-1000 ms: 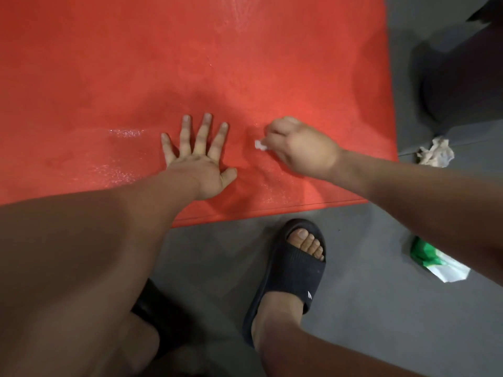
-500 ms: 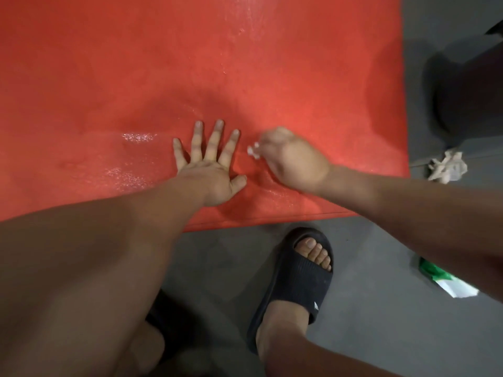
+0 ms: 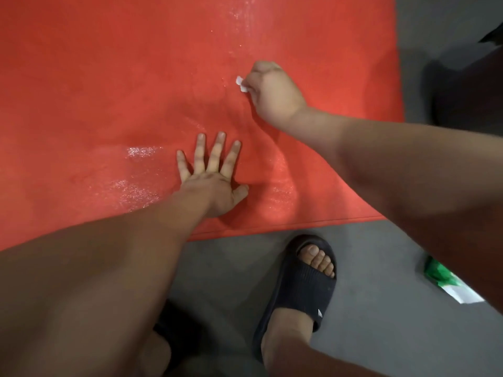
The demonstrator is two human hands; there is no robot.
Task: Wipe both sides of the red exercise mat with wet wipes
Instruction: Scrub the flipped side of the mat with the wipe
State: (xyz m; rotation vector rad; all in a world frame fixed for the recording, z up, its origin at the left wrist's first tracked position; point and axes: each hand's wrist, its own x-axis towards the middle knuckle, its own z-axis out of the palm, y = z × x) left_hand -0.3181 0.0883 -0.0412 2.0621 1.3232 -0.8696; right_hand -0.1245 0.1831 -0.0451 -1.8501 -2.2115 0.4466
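The red exercise mat lies flat on the grey floor and fills the upper left of the view, with wet shiny streaks on it. My left hand presses flat on the mat near its front edge, fingers spread. My right hand is curled round a small white wet wipe and holds it against the mat, farther in than the left hand. Only a corner of the wipe shows past the knuckles.
My right foot in a black slide sandal stands on the grey floor just before the mat's front edge. A green and white wipes packet lies on the floor at the right, partly behind my right forearm. A dark shape sits beyond the mat's right edge.
My right hand with the wipe has slid away from me across the mat, from beside the left hand to farther in. The left hand has stayed pressed in place.
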